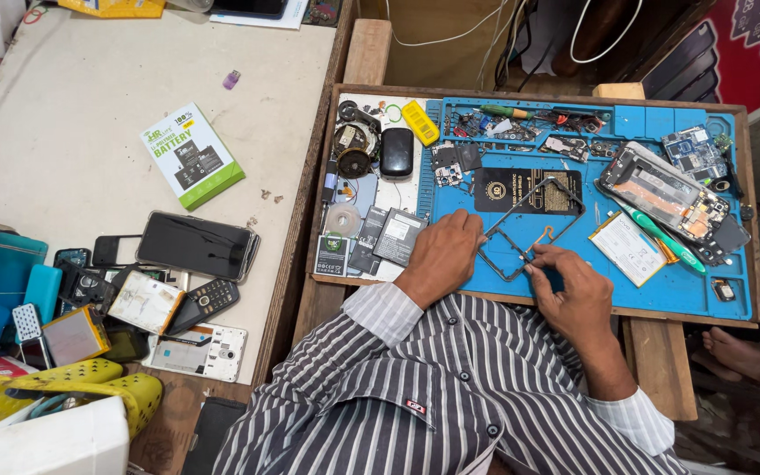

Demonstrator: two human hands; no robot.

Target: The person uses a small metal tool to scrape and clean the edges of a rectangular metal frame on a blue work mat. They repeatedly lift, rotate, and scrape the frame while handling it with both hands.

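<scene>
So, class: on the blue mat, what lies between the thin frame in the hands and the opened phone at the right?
In the head view, a white-labelled flat battery, with bare blue mat around it.

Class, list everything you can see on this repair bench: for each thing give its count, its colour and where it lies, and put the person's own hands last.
Blue work mat: one, blue, on the wooden tray.
Phone frame: one, dark grey, mid-mat, held by both hands.
Opened phone: one, circuit board showing, right part of the mat.
Green tool: one, green, beside the opened phone.
Flat batteries: a few, dark, at the mat's left edge.
Battery box: one, white and green, on the pale table.
Smartphone: one, black, face up, left table.
Keypad phone: one, black, below the smartphone.
Left hand: gripping the frame's left side.
Right hand: pinching the frame's lower edge.
</scene>
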